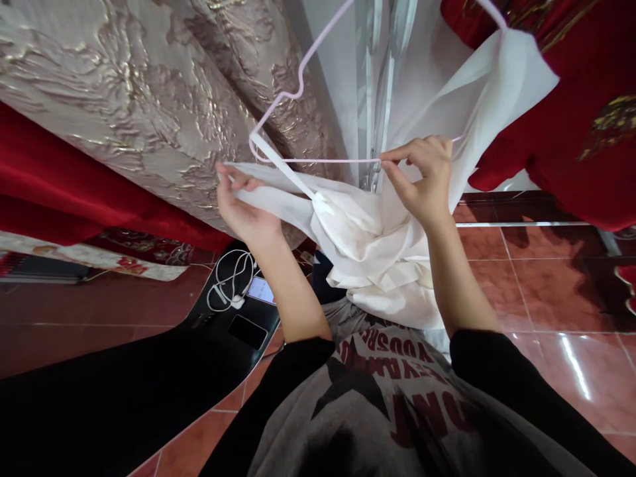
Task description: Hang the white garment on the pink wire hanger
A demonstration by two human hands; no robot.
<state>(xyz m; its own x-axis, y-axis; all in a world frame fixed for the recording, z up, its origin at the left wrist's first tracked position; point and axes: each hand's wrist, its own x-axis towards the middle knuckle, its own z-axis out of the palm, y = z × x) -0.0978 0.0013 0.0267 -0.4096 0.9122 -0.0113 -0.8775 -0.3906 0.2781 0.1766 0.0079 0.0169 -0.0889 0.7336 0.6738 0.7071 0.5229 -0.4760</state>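
A white garment [377,245] hangs bunched in front of my chest, partly draped over a pale pink wire hanger [298,86]. My left hand [243,205] is closed on the garment's left edge near a white strap. My right hand [422,175] pinches the hanger's bottom bar together with the white cloth. The garment's right part [497,86] stretches up over the hanger's right shoulder.
A beige embossed curtain [149,99] and red cloth [59,179] hang at left; a red and gold fabric [586,119] at right. Below left, a black surface [199,344] carries two phones and a coiled white cable [231,285]. The floor is red tile [546,291].
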